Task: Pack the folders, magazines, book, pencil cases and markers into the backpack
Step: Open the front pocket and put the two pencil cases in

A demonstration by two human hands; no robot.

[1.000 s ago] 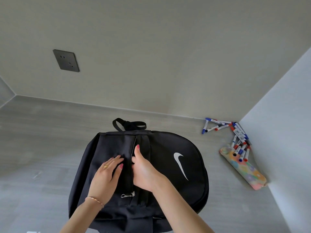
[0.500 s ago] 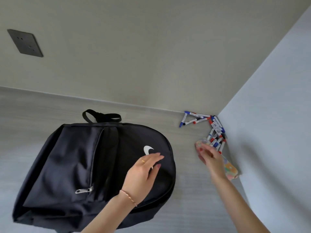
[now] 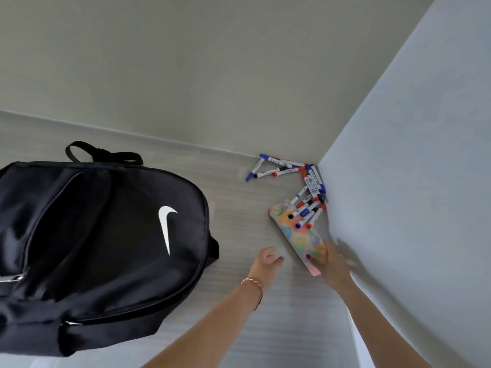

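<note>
Right hand (image 3: 330, 264) is on the near end of the pencil case (image 3: 299, 236), thumb curled over its edge though blur hides the other fingers; I read that as a grip forming. Left hand (image 3: 267, 261) hovers just beside it, loosely curled, holding nothing. From my head view the case's long axis runs away toward the corner, soft and pastel-printed, with slim plastic markers (image 3: 308, 205) piled on its far end. Black fabric backpack (image 3: 106, 235) lies flat well to the left on the worktop (image 3: 239, 221), zips apparently closed.
</note>
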